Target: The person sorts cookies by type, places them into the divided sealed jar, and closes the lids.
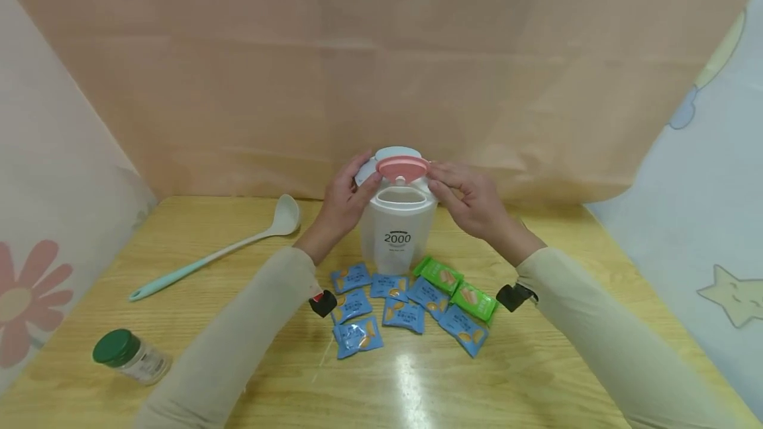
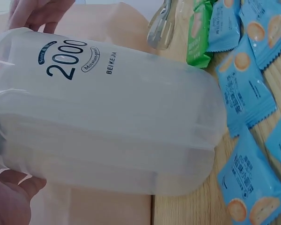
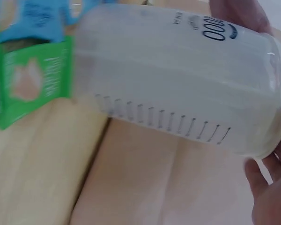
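A translucent white container (image 1: 396, 243) marked "2000" stands upright on the wooden table (image 1: 536, 376). Its white lid (image 1: 398, 152) carries a pink flip cap (image 1: 402, 167), which is raised above the round opening. My left hand (image 1: 365, 181) grips the lid's left rim with curled fingers. My right hand (image 1: 440, 179) pinches the pink cap's right edge. In the left wrist view the container (image 2: 107, 117) fills the frame, with my left hand (image 2: 9, 197) at its lower left. The right wrist view shows the container's graduated side (image 3: 178, 79) and my right hand (image 3: 271, 187).
Several blue snack packets (image 1: 357, 336) and two green ones (image 1: 456, 286) lie in front of the container. A pale green ladle (image 1: 220, 253) lies to the left. A small jar with a green cap (image 1: 128, 355) stands at the front left. Cloth walls surround the table.
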